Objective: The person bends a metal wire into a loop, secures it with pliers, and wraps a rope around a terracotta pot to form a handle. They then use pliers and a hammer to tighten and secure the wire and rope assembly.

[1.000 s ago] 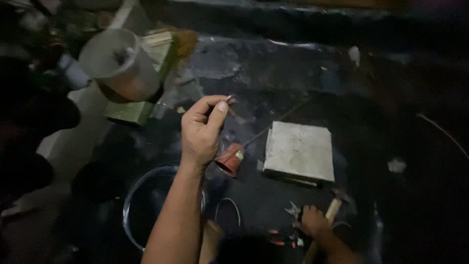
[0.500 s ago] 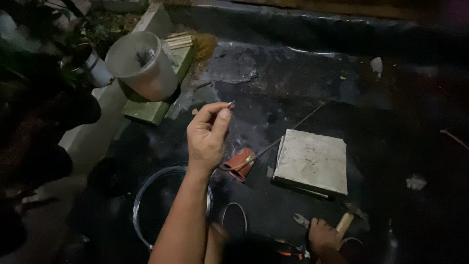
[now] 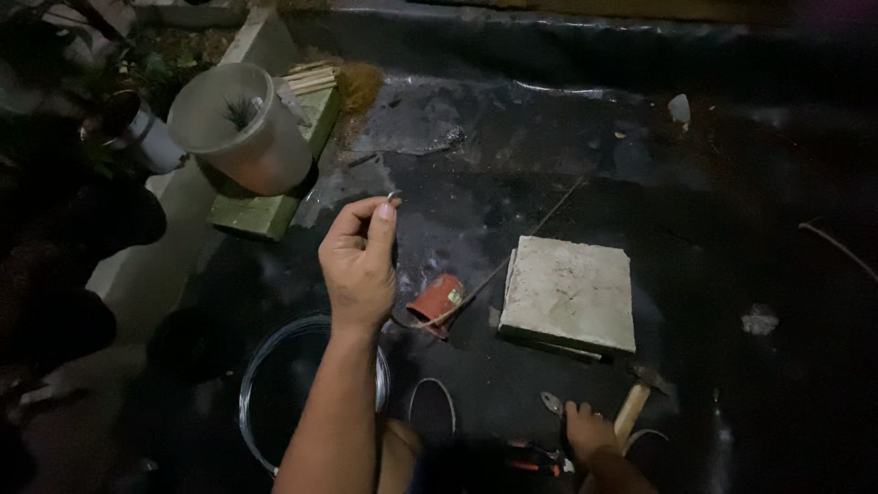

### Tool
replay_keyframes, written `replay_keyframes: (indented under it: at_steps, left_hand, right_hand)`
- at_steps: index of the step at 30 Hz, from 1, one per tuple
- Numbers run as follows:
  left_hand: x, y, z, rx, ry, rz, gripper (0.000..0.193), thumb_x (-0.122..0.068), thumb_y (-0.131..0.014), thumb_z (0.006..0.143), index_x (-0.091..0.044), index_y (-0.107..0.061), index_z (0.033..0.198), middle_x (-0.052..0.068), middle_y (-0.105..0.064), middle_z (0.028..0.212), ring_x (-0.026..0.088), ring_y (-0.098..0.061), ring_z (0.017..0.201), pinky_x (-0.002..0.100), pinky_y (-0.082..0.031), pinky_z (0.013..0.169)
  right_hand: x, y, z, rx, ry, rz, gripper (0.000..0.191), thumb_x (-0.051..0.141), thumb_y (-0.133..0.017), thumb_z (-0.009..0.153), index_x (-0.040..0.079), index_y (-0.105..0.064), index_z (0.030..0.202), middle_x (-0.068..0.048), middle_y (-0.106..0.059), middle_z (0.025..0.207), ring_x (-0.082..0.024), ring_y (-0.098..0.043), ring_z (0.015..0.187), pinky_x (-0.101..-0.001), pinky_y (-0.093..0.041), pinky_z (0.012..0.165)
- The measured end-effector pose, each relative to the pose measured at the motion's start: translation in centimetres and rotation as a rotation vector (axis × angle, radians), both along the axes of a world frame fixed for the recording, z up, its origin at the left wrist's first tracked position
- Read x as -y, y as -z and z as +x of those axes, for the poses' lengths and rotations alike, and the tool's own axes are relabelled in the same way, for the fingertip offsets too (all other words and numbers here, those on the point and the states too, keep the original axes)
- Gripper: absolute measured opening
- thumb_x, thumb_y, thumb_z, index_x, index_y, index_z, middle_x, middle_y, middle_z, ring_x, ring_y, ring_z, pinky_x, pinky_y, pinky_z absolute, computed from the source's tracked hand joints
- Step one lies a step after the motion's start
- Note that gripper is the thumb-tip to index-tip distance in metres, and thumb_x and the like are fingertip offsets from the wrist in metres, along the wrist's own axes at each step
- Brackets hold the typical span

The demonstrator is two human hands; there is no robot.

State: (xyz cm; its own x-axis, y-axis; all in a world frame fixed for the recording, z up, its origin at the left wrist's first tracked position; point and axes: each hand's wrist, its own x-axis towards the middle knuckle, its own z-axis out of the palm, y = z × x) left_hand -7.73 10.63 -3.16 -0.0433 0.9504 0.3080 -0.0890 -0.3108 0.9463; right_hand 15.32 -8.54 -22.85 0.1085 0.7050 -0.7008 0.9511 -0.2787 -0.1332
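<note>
Up above the black sheeted floor (image 3: 640, 165), left hand (image 3: 358, 265) raised, fingers (image 3: 382, 224) pinching a thin grey wire end (image 3: 393, 194), kept clear of the wire coil (image 3: 311, 393). Right hand (image 3: 590, 434) down by the pliers (image 3: 549, 453) near the lower edge, grip impossible to tell.

A small red can (image 3: 437, 300) lies tipped on its side on the dark floor. It is near the middle, just left of the grey square stone slab (image 3: 569, 293) and just right of the raised left hand (image 3: 358, 265). On the can's side is a small label (image 3: 454, 296). The label is a little light patch, whitish with a bit of yellow or green, and it sits near the right end of the can. It is too small and dim to make out more. No signs or screens show anywhere.
</note>
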Motion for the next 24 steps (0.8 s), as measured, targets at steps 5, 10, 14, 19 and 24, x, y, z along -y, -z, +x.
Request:
replay_keyframes:
  at_steps: [5, 10, 14, 19, 24]
  left_hand:
    - [0.0, 0.3, 0.5, 0.039, -0.013, 0.014, 0.017, -0.016, -0.065, 0.103, 0.000, -0.069, 0.108, -0.007, -0.057, 0.076, 0.000, -0.044, 0.061, 0.020, -0.035, 0.053]
    - [0.0, 0.7, 0.7, -0.002, -0.003, 0.041, 0.017, -0.016, -0.065, 0.104, 0.000, -0.069, 0.109, -0.007, -0.057, 0.080, 0.000, -0.045, 0.066, 0.020, -0.036, 0.056]
    - [0.5, 1.2, 1.3, 0.018, 0.046, 0.042, 0.017, -0.016, -0.065, 0.104, 0.000, -0.070, 0.109, -0.007, -0.057, 0.081, 0.000, -0.043, 0.066, 0.020, -0.035, 0.056]
    - [2.7, 1.8, 2.0, 0.016, 0.151, 0.025, 0.013, -0.011, -0.064, 0.101, -0.002, -0.067, 0.109, -0.008, -0.056, 0.080, 0.000, -0.045, 0.064, 0.020, -0.036, 0.054]
    - [4.8, 1.9, 3.4, -0.018, 0.236, 0.082, 0.013, -0.010, -0.065, 0.101, -0.001, -0.067, 0.110, -0.001, -0.061, 0.080, 0.004, -0.054, 0.067, 0.022, -0.044, 0.059]
  right_hand:
    - [-0.4, 0.6, 0.4, 0.001, -0.055, -0.106, 0.037, 0.028, -0.060, 0.096, 0.004, -0.049, 0.123, -0.020, -0.062, 0.118, -0.035, -0.066, 0.112, -0.0466, -0.055, 0.096]
    - [-1.7, 0.2, -2.0, -0.260, 0.150, -0.142, 0.035, 0.026, -0.060, 0.093, -0.001, -0.052, 0.114, -0.024, -0.068, 0.105, -0.037, -0.070, 0.103, -0.0465, -0.053, 0.090]
    - [-3.5, -1.9, -5.1, -0.681, 0.427, 0.148, 0.022, 0.015, -0.057, 0.089, 0.005, -0.060, 0.109, -0.017, -0.065, 0.090, -0.031, -0.066, 0.087, -0.0425, -0.051, 0.080]
    - [-7.1, -9.3, -3.5, -1.242, 0.425, 0.398, 0.020, 0.009, -0.062, 0.093, 0.006, -0.063, 0.113, -0.003, -0.063, 0.089, -0.012, -0.059, 0.082, -0.0273, -0.049, 0.072]
    - [-4.9, -18.8, -0.1, -1.055, 0.402, 0.335, 0.026, 0.023, -0.053, 0.097, 0.008, -0.065, 0.115, -0.002, -0.071, 0.089, -0.013, -0.068, 0.070, -0.0306, -0.054, 0.060]
